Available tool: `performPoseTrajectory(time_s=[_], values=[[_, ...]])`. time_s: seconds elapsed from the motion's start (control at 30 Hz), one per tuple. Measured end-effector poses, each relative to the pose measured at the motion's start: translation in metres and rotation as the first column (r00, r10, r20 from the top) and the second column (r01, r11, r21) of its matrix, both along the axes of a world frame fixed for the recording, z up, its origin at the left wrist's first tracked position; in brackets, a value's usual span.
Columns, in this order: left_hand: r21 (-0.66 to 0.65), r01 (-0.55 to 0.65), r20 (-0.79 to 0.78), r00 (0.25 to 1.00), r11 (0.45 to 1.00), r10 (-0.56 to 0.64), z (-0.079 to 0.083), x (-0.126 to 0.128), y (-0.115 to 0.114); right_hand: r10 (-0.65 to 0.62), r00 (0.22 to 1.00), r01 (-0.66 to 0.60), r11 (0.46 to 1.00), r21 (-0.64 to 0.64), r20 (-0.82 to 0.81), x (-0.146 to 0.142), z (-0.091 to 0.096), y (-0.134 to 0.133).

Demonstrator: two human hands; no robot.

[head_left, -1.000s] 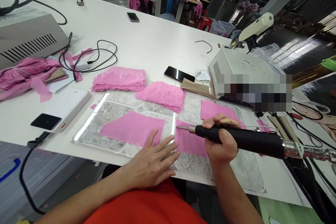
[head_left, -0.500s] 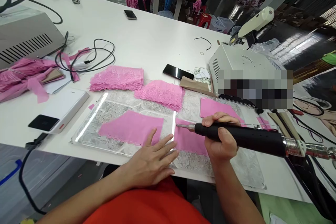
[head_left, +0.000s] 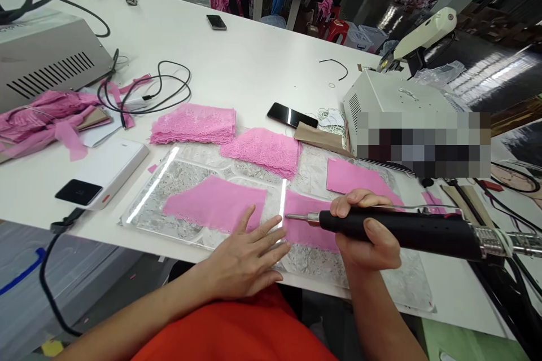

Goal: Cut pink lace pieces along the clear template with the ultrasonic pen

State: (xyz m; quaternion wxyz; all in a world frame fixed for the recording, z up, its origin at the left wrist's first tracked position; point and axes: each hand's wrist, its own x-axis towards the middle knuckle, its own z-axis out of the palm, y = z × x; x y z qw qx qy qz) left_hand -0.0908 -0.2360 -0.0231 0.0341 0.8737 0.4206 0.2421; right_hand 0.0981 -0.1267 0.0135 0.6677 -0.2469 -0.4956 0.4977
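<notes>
My right hand [head_left: 367, 231] is wrapped round a black handpiece [head_left: 406, 231] with a slim metal tip. That tip is over a pink fabric panel [head_left: 309, 220], close to its left edge, beside a bright strip on a clear template plate [head_left: 146, 231]. Whether the tip touches the cloth I cannot tell. My left hand [head_left: 248, 262] lies spread, palm down, near the plate's front edge, its fingertips by the strip. Left of it is another pink panel [head_left: 218, 203] with a scalloped lower edge. A grey marble-patterned board [head_left: 406, 282] lies underneath.
Behind the board lie two stacks of pink lace pieces [head_left: 192, 124] [head_left: 265, 149], and a plain pink piece [head_left: 359, 177] is at right. Around them are a phone [head_left: 292, 115], a grey machine box [head_left: 385, 96], a white power bank [head_left: 112, 175], looped black cable [head_left: 169, 96] and bundled pink fabric [head_left: 51, 115].
The handpiece's tip has moved a short way toward me along the panel's left edge, and my right hand has shifted with it. My left hand has hardly moved. The view has shifted slightly.
</notes>
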Motion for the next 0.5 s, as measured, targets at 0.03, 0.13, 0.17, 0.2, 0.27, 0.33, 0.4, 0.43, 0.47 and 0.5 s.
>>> performPoseTrajectory(time_s=[0.03, 0.13, 0.17, 0.2, 0.27, 0.33, 0.4, 0.43, 0.47, 0.5], values=[[-0.002, 0.002, 0.003, 1.0, 1.0, -0.002, 0.0, -0.0001, 0.0001, -0.001, 1.0, 0.001, 1.0, 0.001, 0.006, -0.0002, 0.0, 0.0], [-0.001, 0.004, 0.011, 1.0, 1.0, -0.004, -0.0008, -0.0006, 0.0002, -0.005, 1.0, 0.005, 1.0, 0.006, 0.019, 0.0, 0.0, -0.0004], [-0.002, 0.004, 0.011, 1.0, 1.0, -0.004, -0.0013, -0.0008, 0.0002, -0.008, 1.0, 0.007, 1.0, 0.007, 0.025, 0.0002, 0.0, -0.0005], [-0.005, 0.002, 0.01, 1.0, 1.0, -0.002, -0.0017, -0.001, 0.0, -0.008, 0.999, 0.008, 1.0, 0.008, 0.032, 0.0004, -0.0001, -0.0006], [-0.009, 0.001, 0.012, 1.0, 1.0, -0.001, -0.0021, -0.0012, -0.0003, -0.004, 0.999, 0.004, 1.0, 0.01, 0.042, 0.0007, -0.0002, -0.0007], [-0.015, 0.002, 0.011, 1.0, 1.0, -0.002, -0.0021, -0.0013, -0.0006, 0.001, 0.999, -0.002, 1.0, 0.014, 0.046, 0.0004, -0.0006, -0.0006], [-0.027, 0.005, 0.005, 1.0, 1.0, -0.005, -0.002, -0.0012, -0.0006, 0.003, 0.999, -0.004, 1.0, 0.017, 0.041, -0.0005, -0.0014, -0.0006], [-0.033, 0.006, 0.003, 1.0, 0.999, -0.006, -0.0021, -0.001, -0.0005, 0.002, 0.999, -0.003, 1.0, 0.018, 0.036, -0.001, -0.0017, -0.0006], [-0.037, 0.005, 0.003, 1.0, 0.999, -0.005, -0.0021, -0.001, -0.0004, 0.0, 1.0, -0.001, 1.0, 0.015, 0.031, -0.0015, -0.0018, -0.0005], [-0.036, 0.001, 0.008, 1.0, 0.999, 0.0, -0.0022, -0.001, -0.0002, -0.004, 1.0, 0.004, 1.0, 0.01, 0.024, -0.0018, -0.0015, -0.0005]])
